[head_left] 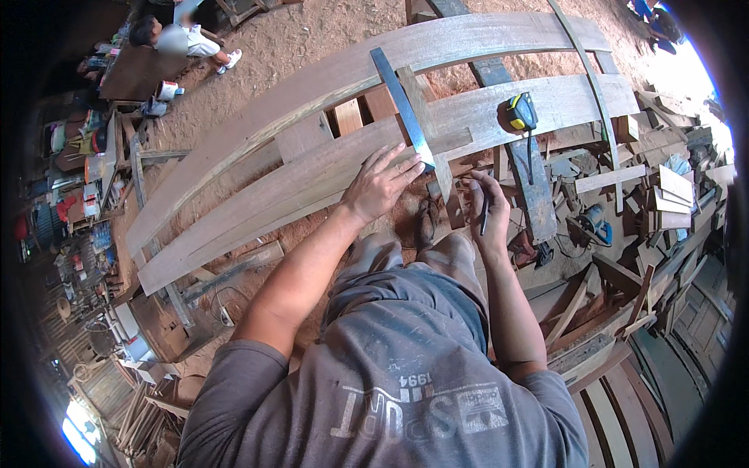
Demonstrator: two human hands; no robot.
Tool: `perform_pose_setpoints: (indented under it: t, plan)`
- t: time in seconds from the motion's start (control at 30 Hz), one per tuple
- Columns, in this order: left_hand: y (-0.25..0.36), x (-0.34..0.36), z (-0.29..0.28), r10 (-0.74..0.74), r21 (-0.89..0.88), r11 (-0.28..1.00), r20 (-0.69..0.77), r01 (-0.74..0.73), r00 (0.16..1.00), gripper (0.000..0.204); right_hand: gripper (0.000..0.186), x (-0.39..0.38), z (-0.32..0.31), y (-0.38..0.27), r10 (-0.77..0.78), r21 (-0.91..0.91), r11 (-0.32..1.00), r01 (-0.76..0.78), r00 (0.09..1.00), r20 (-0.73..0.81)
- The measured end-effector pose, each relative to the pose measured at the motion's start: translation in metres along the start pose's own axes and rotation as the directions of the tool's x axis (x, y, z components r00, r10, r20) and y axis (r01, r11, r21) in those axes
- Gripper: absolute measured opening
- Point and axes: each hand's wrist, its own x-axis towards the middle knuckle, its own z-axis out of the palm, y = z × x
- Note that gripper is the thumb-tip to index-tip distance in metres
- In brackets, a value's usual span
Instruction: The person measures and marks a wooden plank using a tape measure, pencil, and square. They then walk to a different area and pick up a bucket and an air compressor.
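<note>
Two hands on marking job: my left hand (380,186) pins steel square (402,105) flat on plank (312,168); my right hand (488,209) grips pencil (484,217); best keep blade from shifting.

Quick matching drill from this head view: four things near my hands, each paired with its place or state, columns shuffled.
Things:
1. left hand
2. right hand
3. tape measure
4. metal square

Places or states:
A. lying across both long planks
B. holding a dark pencil, point down
C. pressed flat on the nearer plank, fingertips at the square's lower end
D. yellow and black, resting on the nearer plank to the right

Pairs: 1-C, 2-B, 3-D, 4-A
</note>
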Motion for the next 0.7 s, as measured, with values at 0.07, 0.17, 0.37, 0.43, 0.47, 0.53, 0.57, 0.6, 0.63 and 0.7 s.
perform_pose_setpoints:
  t: [0.07,0.17,0.37,0.43,0.47,0.53,0.57,0.6,0.63,0.7]
  plan:
    - [0.002,0.001,-0.001,-0.015,-0.01,1.0,0.007,0.015,1.0,0.042,0.03,-0.001,0.002,-0.008,-0.002,0.061,0.998,0.003,1.0,-0.012]
    - [0.003,0.001,-0.002,-0.029,-0.007,1.0,0.007,0.029,1.0,0.043,0.039,0.005,-0.002,-0.025,0.053,-0.06,0.997,-0.053,0.999,-0.009]
    - [0.004,0.003,-0.001,-0.036,-0.029,0.999,-0.027,0.036,0.999,0.047,0.037,0.028,0.007,-0.034,-0.001,-0.042,0.999,0.003,0.999,0.046]
    - [0.004,0.003,-0.002,-0.036,-0.024,0.999,-0.026,0.035,0.999,0.049,0.035,0.034,0.013,-0.034,-0.05,-0.04,0.998,0.053,0.996,0.071]
    - [0.004,0.002,-0.003,-0.035,-0.022,0.999,-0.024,0.034,0.999,0.05,0.034,0.038,0.015,-0.033,-0.075,-0.039,0.996,0.078,0.994,0.084]
    - [0.004,0.003,-0.003,-0.038,-0.027,0.999,-0.026,0.038,0.999,0.05,0.033,0.042,0.018,-0.033,-0.065,-0.072,0.995,0.072,0.993,0.102]
    - [0.005,0.003,-0.003,-0.043,-0.034,0.999,-0.029,0.042,0.999,0.05,0.032,0.044,0.02,-0.034,-0.065,-0.08,0.994,0.074,0.992,0.11]
    - [0.005,0.003,-0.003,-0.047,-0.042,0.998,-0.033,0.046,0.998,0.049,0.031,0.047,0.022,-0.035,-0.065,-0.088,0.993,0.075,0.991,0.119]
    - [0.005,0.005,-0.003,-0.049,-0.043,0.998,-0.032,0.048,0.998,0.048,0.028,0.053,0.026,-0.032,-0.195,-0.107,0.973,0.205,0.975,0.103]
    - [0.007,0.005,-0.003,-0.051,-0.046,0.998,-0.031,0.05,0.998,0.047,0.026,0.056,0.029,-0.029,-0.159,-0.058,0.984,0.169,0.977,0.143]
